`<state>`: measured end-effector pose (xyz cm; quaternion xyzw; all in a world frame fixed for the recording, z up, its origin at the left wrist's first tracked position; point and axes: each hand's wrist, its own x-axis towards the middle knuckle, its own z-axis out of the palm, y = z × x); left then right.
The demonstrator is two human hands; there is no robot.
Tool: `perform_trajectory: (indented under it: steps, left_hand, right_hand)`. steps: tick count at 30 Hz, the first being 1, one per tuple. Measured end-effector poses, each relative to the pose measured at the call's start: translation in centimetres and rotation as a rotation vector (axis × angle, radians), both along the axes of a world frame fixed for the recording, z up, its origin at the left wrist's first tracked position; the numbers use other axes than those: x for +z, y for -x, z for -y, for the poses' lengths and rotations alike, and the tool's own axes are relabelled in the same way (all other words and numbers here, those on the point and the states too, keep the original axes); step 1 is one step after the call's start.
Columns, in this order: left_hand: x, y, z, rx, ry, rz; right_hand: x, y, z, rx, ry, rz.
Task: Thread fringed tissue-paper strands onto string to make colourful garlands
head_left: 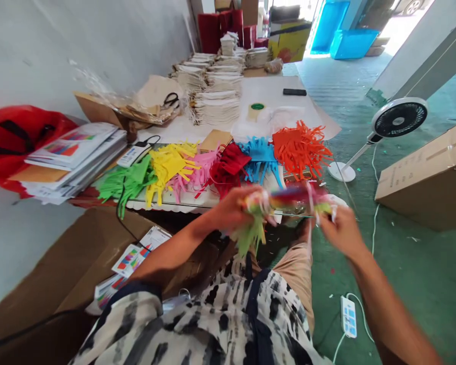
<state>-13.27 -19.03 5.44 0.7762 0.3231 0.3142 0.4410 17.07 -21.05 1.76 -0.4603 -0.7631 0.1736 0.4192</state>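
My left hand [235, 209] is closed on a multicoloured fringed fabric garland [294, 196]. Its light-green fringe [251, 234] hangs below that hand. My right hand [342, 229] is closed on the other end, where some yellow-green shows by the fingers. Between the hands the garland looks red and purple, smeared by motion, with a whitish cord near the right hand. On the table edge just beyond lie fringed pieces in green [127, 182], yellow [171, 165], pink [203, 170], dark red [230, 167], blue [261, 158] and orange-red [298, 147].
Stacks of cream fabric [217, 104] stand farther back on the table, near black scissors [171, 100], a tape roll [257, 107] and a black bar [294, 92]. Printed packs [74, 157] lie left. A fan [399, 119], carton [429, 177] and power strip [348, 317] are on the right.
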Motion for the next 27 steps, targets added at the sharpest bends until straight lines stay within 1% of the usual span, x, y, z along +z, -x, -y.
perform_trajectory:
  steps: [1,2,3,4,5,6,7,8,9,10,11,12,13,14,15,16,17,18,19,20,21,22,23,24,25,26,27]
  left_hand:
    - [0.2,0.5,-1.0,0.171,0.051,0.074]
    - [0.2,0.9,-2.0,0.32,0.069,0.118]
    - [0.1,1.1,-2.8,0.436,0.06,0.121]
    - [-0.2,1.1,-3.5,0.527,0.005,0.062]
    - [-0.5,1.0,-3.8,0.588,-0.082,-0.052]
    - [-0.8,0.7,-3.7,0.604,-0.186,-0.21]
    - [-1.0,0.3,-3.3,0.557,-0.294,-0.386]
    - [-1.2,-0.2,-2.7,0.438,-0.382,-0.544]
    - [-1.2,-0.5,-1.8,0.265,-0.436,-0.651]
    - [-1.0,-0.8,-0.9,0.057,-0.451,-0.688]
    - [-0.7,-0.9,-0.1,-0.153,-0.428,-0.656]
    - [-0.4,-0.8,0.5,-0.321,-0.367,-0.566]
    - [0.0,-0.5,0.9,-0.402,-0.277,-0.428]
    - [0.5,0.0,0.8,-0.382,-0.157,-0.263]
    - [0.9,0.6,0.5,-0.276,-0.03,-0.089]
    - [1.2,1.2,-0.2,-0.091,0.08,0.071]
    - [1.4,1.8,-1.0,0.137,0.151,0.182]
    - [1.5,2.3,-1.8,0.363,0.15,0.217]
    - [1.5,2.7,-2.6,0.556,0.083,0.163]
    - [1.4,3.0,-3.1,0.682,-0.029,0.026]
    - [1.3,3.1,-3.3,0.721,-0.142,-0.148]
    - [1.1,3.2,-3.1,0.688,-0.203,-0.267]
    - [1.0,3.1,-2.5,0.569,-0.251,-0.389]
    - [0.9,3.1,-1.6,0.379,-0.278,-0.49]
    - [1.0,3.0,-0.6,0.161,-0.29,-0.548]
    - [1.2,2.9,0.4,-0.049,-0.291,-0.564]
    - [1.5,2.9,1.4,-0.232,-0.279,-0.538]
  right_hand:
    - [-1.3,1.1,0.7,0.06,0.004,0.031]
    - [-2.2,2.5,1.7,0.166,0.013,0.103]
    - [-2.7,3.9,2.9,0.248,-0.017,0.162]
    - [-2.7,5.3,4.0,0.313,-0.02,0.24]
    - [-2.1,6.3,5.1,0.384,-0.032,0.302]
    - [-1.1,6.8,5.7,0.456,-0.056,0.333]
    - [0.2,6.9,6.0,0.502,-0.078,0.333]
    - [1.6,6.4,5.8,0.501,-0.102,0.301]
    - [2.9,5.6,5.1,0.464,-0.129,0.245]
    - [3.9,4.4,4.0,0.391,-0.147,0.19]
    - [4.5,3.2,2.7,0.266,-0.166,0.143]
    - [4.4,2.1,1.4,0.144,-0.186,0.101]
    - [3.8,1.3,0.3,0.055,-0.171,0.094]
    - [2.8,1.0,-0.5,0.01,-0.154,0.095]
    - [1.4,1.1,-0.8,0.03,-0.112,0.124]
    - [0.0,1.7,-0.5,0.068,-0.069,0.149]
    - [-1.4,2.6,0.3,0.108,-0.055,0.165]
    - [-2.5,3.7,1.5,0.173,-0.033,0.195]
    - [-3.1,4.8,2.9,0.282,-0.022,0.237]
    - [-3.2,5.8,4.2,0.359,-0.012,0.286]
    - [-2.7,6.4,5.2,0.447,-0.022,0.317]
    - [-1.8,6.5,5.8,0.506,-0.035,0.32]
    - [-0.7,6.2,5.8,0.512,-0.05,0.287]
    - [0.4,5.7,5.2,0.456,-0.076,0.212]
    - [1.3,4.9,4.1,0.31,-0.117,0.122]
    - [1.8,4.2,2.9,0.134,-0.135,0.078]
    - [2.0,3.8,1.7,-0.011,-0.145,0.072]
